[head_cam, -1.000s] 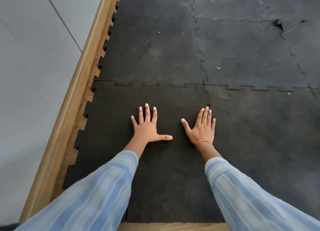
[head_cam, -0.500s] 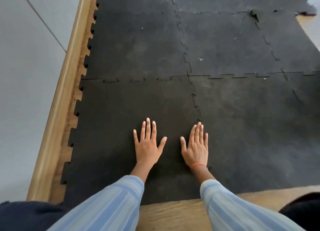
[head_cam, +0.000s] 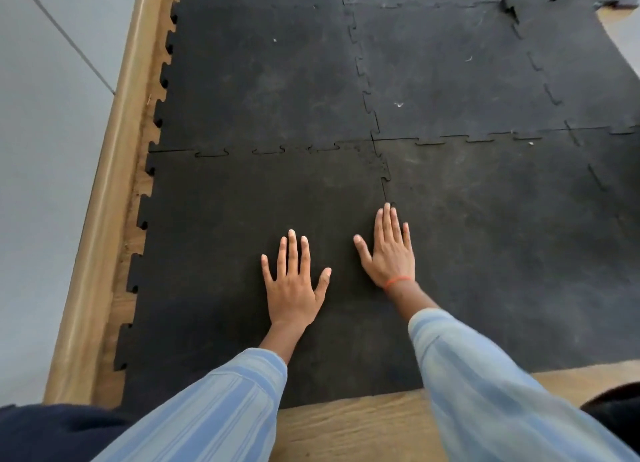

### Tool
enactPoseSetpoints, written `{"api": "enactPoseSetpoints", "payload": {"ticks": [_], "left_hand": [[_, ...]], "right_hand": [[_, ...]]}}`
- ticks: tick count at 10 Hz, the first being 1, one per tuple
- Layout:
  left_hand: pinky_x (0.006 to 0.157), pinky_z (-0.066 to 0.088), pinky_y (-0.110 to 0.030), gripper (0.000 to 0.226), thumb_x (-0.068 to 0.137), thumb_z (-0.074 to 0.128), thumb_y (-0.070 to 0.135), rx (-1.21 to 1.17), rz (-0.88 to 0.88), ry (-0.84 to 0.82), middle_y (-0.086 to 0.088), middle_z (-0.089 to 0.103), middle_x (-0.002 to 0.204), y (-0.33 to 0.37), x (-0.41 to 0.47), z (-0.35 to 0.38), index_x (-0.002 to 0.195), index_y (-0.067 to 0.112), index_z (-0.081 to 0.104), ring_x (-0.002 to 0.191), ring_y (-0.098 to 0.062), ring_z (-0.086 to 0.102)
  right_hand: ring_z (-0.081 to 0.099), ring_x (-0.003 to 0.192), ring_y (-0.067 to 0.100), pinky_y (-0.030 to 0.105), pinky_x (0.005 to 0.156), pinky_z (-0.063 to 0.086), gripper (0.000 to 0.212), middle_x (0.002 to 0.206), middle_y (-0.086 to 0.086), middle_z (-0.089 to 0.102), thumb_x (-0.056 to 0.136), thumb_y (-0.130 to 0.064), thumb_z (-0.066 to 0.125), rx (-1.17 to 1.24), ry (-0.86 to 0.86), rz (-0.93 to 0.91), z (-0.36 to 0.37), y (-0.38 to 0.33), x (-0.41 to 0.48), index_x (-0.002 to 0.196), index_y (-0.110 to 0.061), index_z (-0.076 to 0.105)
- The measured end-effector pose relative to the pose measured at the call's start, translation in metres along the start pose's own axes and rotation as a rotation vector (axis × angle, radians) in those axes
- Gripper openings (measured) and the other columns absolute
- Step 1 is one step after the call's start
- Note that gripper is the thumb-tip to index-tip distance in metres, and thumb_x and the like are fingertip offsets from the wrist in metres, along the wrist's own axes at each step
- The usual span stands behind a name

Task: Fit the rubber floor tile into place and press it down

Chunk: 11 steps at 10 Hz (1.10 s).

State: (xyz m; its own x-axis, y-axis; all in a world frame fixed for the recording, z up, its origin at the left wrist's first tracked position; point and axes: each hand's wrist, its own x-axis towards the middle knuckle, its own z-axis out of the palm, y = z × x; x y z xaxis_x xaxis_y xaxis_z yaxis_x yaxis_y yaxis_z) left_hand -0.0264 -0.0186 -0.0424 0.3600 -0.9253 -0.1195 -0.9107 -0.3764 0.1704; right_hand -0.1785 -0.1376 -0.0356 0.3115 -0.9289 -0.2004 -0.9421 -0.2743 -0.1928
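A wide floor covering of black interlocking rubber mats (head_cam: 450, 73) is seen spread across a light wooden floor (head_cam: 349, 427), its toothed left edge lying just beside a rounded wooden skirting strip (head_cam: 114, 184) at the foot of a pale grey wall (head_cam: 45, 184). The nearest left piece, a black square rubber floor tile (head_cam: 214, 253), is seen lying flat in the near left corner of the covering, its far edge and right edge meshed by jigsaw tabs with the neighbouring mats. Two light blue striped sleeves (head_cam: 221, 406) are seen reaching in from below. The left hand (head_cam: 294, 285) is laid palm down on the tile with fingers spread flat, nothing being grasped. The right hand (head_cam: 389, 253) is likewise pressed flat and open, grasping nothing, along the tile's right seam, fingers close together. A thin orange thread bracelet (head_cam: 398, 281) is worn at the right wrist.
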Motion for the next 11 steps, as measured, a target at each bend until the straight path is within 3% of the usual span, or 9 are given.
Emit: {"api": "enactPoseSetpoints", "payload": {"ticks": [2,4,5,7,8,10,11], "left_hand": [[0.114,0.015,-0.058,0.075,0.093,0.019,0.061,0.009,0.002,0.036,-0.008,0.015,0.160,0.000,0.001,0.003,0.152,0.016,0.020,0.146,-0.025,0.017],[0.114,0.016,-0.057,0.075,0.092,0.021,0.062,0.006,-0.015,0.032,-0.008,0.015,0.160,0.001,0.002,0.004,0.152,0.016,0.021,0.146,-0.025,0.018],[0.114,0.016,-0.057,0.075,0.092,0.021,0.062,0.001,-0.017,0.010,-0.007,0.015,0.160,0.000,0.001,0.002,0.152,0.016,0.022,0.146,-0.025,0.019],[0.115,0.014,-0.057,0.073,0.092,0.024,0.060,-0.018,-0.014,0.031,-0.007,0.016,0.160,0.000,0.001,0.003,0.151,0.017,0.022,0.146,-0.024,0.018],[0.114,0.014,-0.058,0.073,0.092,0.023,0.060,-0.011,-0.011,0.009,-0.008,0.016,0.160,0.000,-0.001,0.004,0.152,0.017,0.021,0.146,-0.025,0.017],[0.114,0.011,-0.057,0.073,0.093,0.026,0.060,0.011,-0.029,-0.030,-0.008,0.014,0.160,0.001,-0.003,-0.003,0.152,0.018,0.020,0.146,-0.025,0.015],[0.115,0.010,-0.053,0.074,0.094,0.029,0.059,0.012,-0.038,-0.183,-0.008,0.001,0.162,0.005,0.007,-0.029,0.153,0.018,0.009,0.148,-0.024,0.007]], "right_hand": [[-0.013,0.149,0.015,0.036,0.122,-0.007,0.084,0.163,0.004,-0.011,0.095,-0.064,0.019,-0.007,-0.091,-0.007,-0.024,0.003,0.085,0.153,-0.008,-0.006],[-0.014,0.149,0.016,0.039,0.122,-0.006,0.086,0.162,0.003,-0.015,0.094,-0.063,0.025,0.011,-0.218,0.016,-0.037,0.001,0.102,0.153,-0.009,-0.008],[-0.015,0.149,0.016,0.042,0.122,-0.005,0.082,0.162,0.004,-0.015,0.096,-0.060,0.023,0.083,-0.262,0.048,-0.043,-0.004,0.089,0.153,-0.009,-0.007],[0.012,0.150,0.022,0.040,0.122,0.005,0.076,0.161,0.012,0.018,0.094,-0.053,0.024,0.108,0.071,0.130,0.016,-0.008,-0.091,0.151,-0.003,0.021],[0.023,0.147,0.023,0.041,0.119,0.011,0.073,0.158,0.011,0.026,0.093,-0.050,0.029,0.065,0.077,0.200,0.032,-0.013,-0.143,0.149,-0.003,0.029],[0.030,0.145,0.023,0.040,0.118,0.009,0.075,0.157,0.008,0.032,0.091,-0.054,0.034,0.026,0.049,0.275,0.027,-0.021,-0.144,0.149,-0.008,0.031],[0.022,0.148,0.025,0.043,0.120,0.011,0.071,0.160,0.010,0.023,0.097,-0.049,0.038,0.117,-0.026,0.366,0.011,-0.032,-0.132,0.151,-0.005,0.024]]}}
